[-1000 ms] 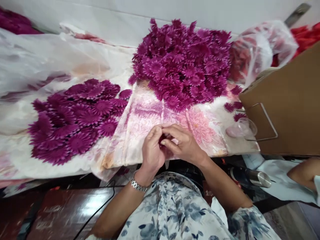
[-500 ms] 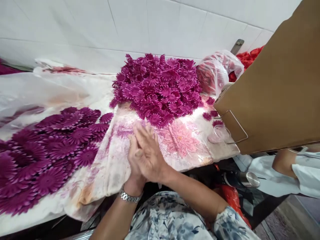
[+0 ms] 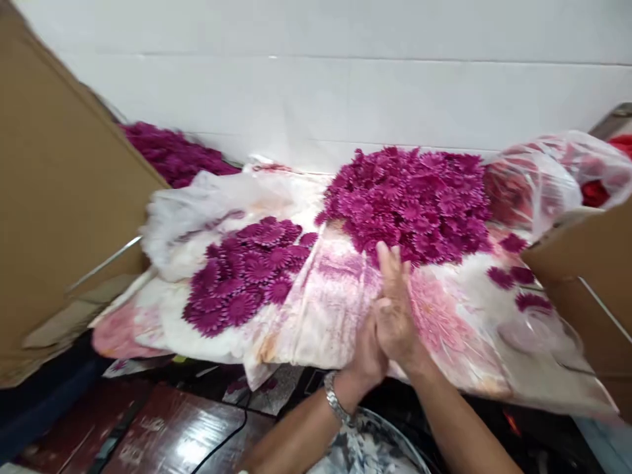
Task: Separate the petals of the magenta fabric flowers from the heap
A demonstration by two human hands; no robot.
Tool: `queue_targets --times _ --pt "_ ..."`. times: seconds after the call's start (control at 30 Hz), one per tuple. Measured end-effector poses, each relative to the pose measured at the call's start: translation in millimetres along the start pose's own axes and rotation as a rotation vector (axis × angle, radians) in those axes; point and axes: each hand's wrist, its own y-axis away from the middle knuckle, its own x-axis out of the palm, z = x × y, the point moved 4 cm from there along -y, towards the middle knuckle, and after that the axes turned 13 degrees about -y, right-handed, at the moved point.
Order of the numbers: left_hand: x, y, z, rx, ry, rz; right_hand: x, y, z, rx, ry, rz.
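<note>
My right hand (image 3: 395,309) lies flat, fingers stretched, palm to palm over my left hand (image 3: 365,359), which wears a metal watch (image 3: 336,403). The left fingers are hidden under the right hand, and I cannot see whether anything is pressed between the palms. Both hands rest at the near edge of a pink flowered cloth (image 3: 336,309). The fingertips reach almost to a heaped pile of magenta fabric flowers (image 3: 415,201). To the left, flatter dark purple flowers (image 3: 247,273) lie spread on the cloth.
A cardboard sheet (image 3: 54,217) leans at the left and another cardboard piece (image 3: 592,276) at the right. A clear plastic bag (image 3: 533,178) with reddish contents lies behind the pile. More purple flowers (image 3: 168,151) sit far left by the white wall.
My fingers held something dark a second ago; the hands then closed palm to palm and stay so. The view has swung left, bringing the left cardboard into sight.
</note>
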Motion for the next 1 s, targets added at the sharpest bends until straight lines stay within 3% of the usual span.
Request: queue_targets --times 0.1,0.2,0.3,0.37,0.43,0.53,0.63,0.8,1.0 --pt "2.1 0.4 -2.3 -0.004 0.148 0.010 -2.4 -9.2 -9.0 -0.129 0.130 0.022" --pt "-10.7 -7.1 -14.6 0.055 0.213 -0.003 -0.4 0.6 -12.4 -0.207 0.199 0.101" --pt "-28.3 -12.8 -23.4 0.066 0.241 -0.073 -6.8 16.4 -13.1 -0.127 0.144 0.083" --pt "-32.6 -13.3 -25.3 0.088 0.302 -0.044 -10.5 23.7 -13.4 -0.067 0.132 0.086" --pt "-32.6 -11.7 -22.2 0.075 0.322 -0.007 -12.8 27.2 -14.2 -0.047 0.135 0.097" --pt "-33.2 -7.2 -11.4 -0.018 0.232 -0.029 -20.0 27.7 -16.6 -0.060 0.163 0.057" --pt "-35.8 -3.2 -3.2 -0.071 0.143 -0.043 -27.2 27.0 -15.4 -0.068 0.285 0.100" --pt "-45.0 -0.9 3.0 -0.092 0.085 -0.168 -35.4 28.8 -5.7 -0.083 0.305 0.038" --pt "-41.2 2.0 11.2 -0.150 0.124 -0.074 -20.2 34.5 -20.0 -0.054 0.156 0.201"
